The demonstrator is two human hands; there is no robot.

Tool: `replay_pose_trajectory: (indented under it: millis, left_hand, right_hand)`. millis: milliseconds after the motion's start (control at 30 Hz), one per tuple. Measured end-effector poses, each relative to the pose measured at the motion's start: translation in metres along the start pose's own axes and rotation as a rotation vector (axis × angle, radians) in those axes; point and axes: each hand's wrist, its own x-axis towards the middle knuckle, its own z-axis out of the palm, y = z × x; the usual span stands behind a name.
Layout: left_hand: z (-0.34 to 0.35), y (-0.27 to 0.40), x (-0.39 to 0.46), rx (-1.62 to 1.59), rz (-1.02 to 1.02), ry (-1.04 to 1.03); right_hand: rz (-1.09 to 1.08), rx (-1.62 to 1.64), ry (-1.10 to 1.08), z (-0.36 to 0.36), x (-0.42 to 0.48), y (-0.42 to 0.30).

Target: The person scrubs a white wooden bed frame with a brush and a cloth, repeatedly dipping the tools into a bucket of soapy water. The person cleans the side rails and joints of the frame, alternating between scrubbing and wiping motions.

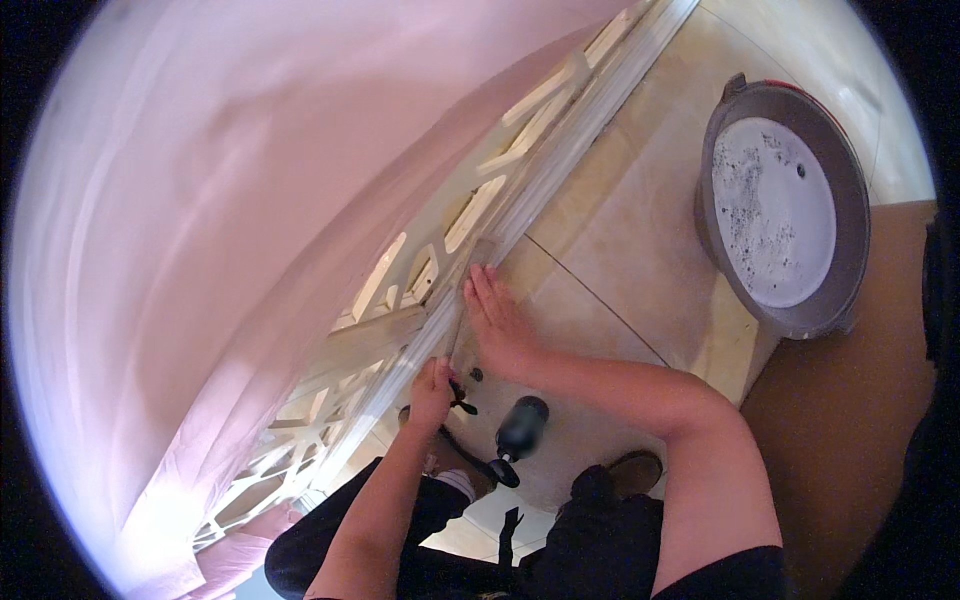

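A pale slatted lattice panel (pixel 465 217) with a long white bottom rail (pixel 540 180) runs diagonally across the view beside a pink cloth (pixel 300 172). My right hand (pixel 496 322) lies with its fingers stretched out and close together, fingertips at the rail's edge. Lower down, my left hand (pixel 432 390) has its fingers bent beside the rail, at the end of a thin strip; whether it grips the strip is not plain. A small black device with a rounded body (pixel 523 427) stands on the tiled floor below my hands.
On the right a grey bucket (pixel 709 217) holds foamy, whitish liquid (pixel 776 217). A brown surface (pixel 840 420) lies below it. Light tiles with a dark joint (pixel 592 292) cover the floor. My legs in dark clothing (pixel 600 540) are at the bottom.
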Motion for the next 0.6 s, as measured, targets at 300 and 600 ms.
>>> replay_pose_trajectory:
  millis: [300, 600]
  left_hand:
    - [0.056, 0.097, 0.082, 0.141, 0.269, -0.039]
    - [0.039, 0.107, 0.041, -0.129, -0.022, -0.148]
  right_hand:
    - [0.173, -0.233, 0.220, -0.064, 0.055, 0.069]
    - [0.072, -0.208, 0.120, -0.054, 0.037, 0.061]
